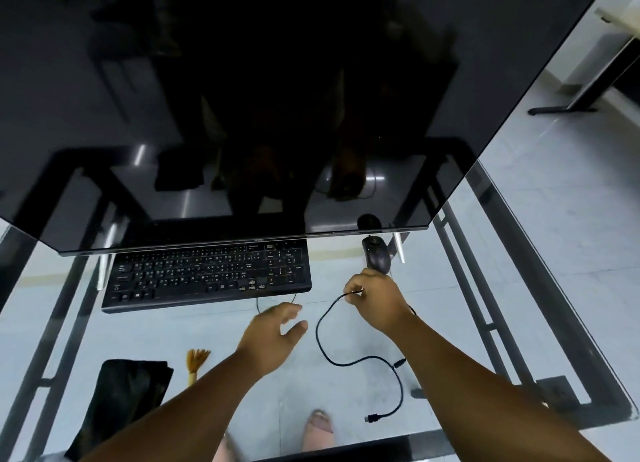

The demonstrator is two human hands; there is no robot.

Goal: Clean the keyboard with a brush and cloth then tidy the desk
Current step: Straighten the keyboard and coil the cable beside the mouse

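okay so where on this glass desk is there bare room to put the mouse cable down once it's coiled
Free: the glass desk right of the mouse, out to the edge, and the patch between keyboard, cloth and brush, left of the left hand. Crowded: the centre front, where the cable loops from the right hand.

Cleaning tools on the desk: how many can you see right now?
2. The brush lies near the desk's front left, and the dark cloth sits just left of it. The left forearm covers part of both; more may be hidden.
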